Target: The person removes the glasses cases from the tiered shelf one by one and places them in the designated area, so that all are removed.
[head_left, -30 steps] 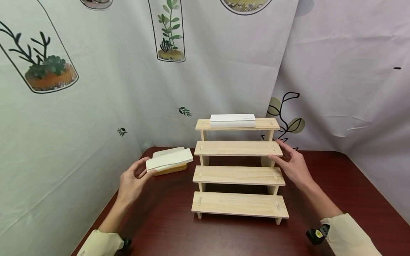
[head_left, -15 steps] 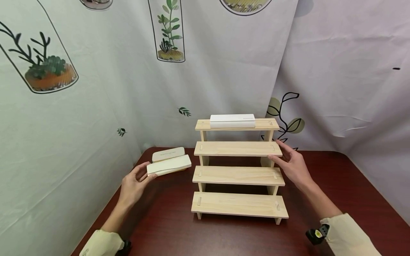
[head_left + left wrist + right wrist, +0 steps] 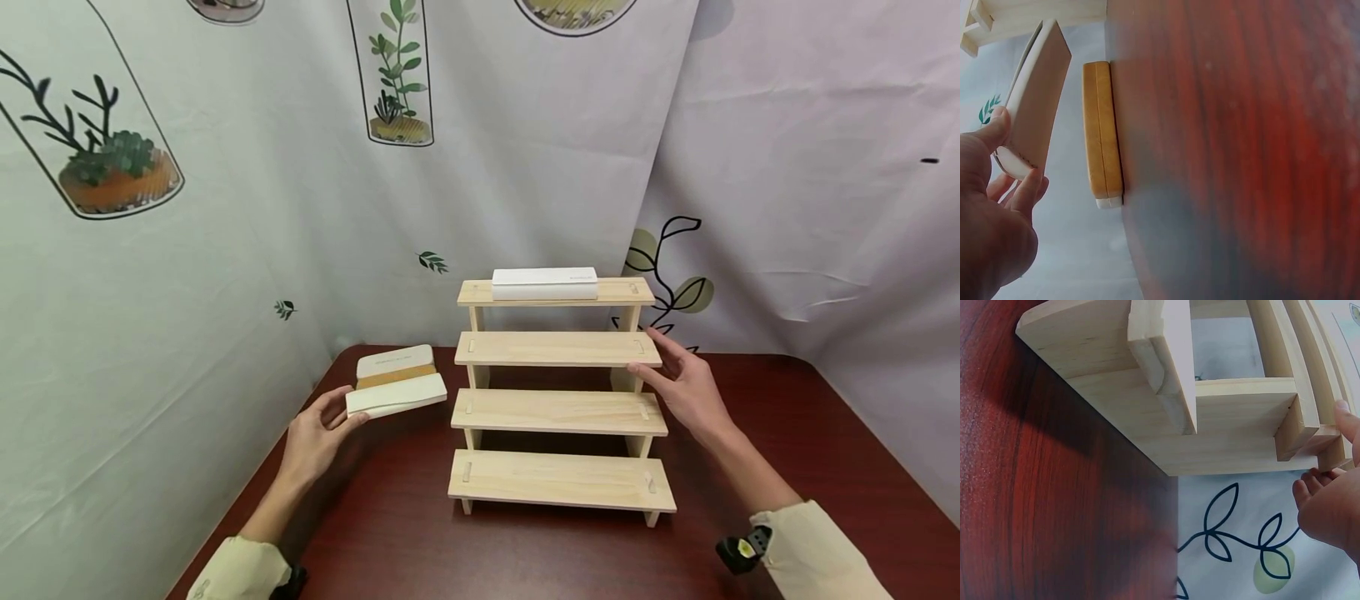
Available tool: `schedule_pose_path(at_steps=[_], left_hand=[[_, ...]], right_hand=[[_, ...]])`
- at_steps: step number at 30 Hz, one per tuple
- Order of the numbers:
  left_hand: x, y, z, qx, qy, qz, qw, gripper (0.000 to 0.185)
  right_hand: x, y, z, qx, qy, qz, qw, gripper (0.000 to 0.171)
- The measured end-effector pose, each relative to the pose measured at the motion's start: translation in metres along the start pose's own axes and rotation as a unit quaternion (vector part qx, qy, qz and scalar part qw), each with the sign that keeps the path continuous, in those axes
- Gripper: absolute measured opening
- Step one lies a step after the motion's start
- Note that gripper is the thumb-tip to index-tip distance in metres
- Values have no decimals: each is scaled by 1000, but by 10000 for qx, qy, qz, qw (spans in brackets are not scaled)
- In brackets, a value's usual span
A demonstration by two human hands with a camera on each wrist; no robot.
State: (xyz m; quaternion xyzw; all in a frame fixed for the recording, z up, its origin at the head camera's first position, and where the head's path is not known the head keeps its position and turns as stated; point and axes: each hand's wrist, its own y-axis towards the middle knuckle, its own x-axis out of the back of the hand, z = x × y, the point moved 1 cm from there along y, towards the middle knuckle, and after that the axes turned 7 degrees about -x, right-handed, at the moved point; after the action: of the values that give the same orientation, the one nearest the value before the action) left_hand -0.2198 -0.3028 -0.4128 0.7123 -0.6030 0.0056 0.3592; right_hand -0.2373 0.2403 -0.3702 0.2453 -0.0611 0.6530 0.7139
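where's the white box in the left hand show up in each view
Head: white box left of centre, gripped by the left hand, just left of the wooden stepped shelf.
Left wrist: upper left, upright, pinched by the hand.
Right wrist: not in it.
Shared landmark: the stepped shelf, also at and.

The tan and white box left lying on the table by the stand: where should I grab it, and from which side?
Take the tan and white box across its narrow width, coming from above with fingers on its two long edges. It lies flat on the table, so only the top and sides are free. The wooden stand is close on its right; the left hand holds the cream box in front.
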Motion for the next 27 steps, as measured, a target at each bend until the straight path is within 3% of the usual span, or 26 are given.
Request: schedule_pose_path(at_steps=[3,13,27], left_hand=[[0,1,15,74,58,36,9999,62],[-2,5,24,369,369,338,9981,66],[2,9,33,596,1036,939,9884,66]], right_hand=[[0,0,0,-6,24,5,10000,77],[-1,0,0,-38,-44,-42,10000,77],[-2,1,-4,-45,-204,-64,9998,79]])
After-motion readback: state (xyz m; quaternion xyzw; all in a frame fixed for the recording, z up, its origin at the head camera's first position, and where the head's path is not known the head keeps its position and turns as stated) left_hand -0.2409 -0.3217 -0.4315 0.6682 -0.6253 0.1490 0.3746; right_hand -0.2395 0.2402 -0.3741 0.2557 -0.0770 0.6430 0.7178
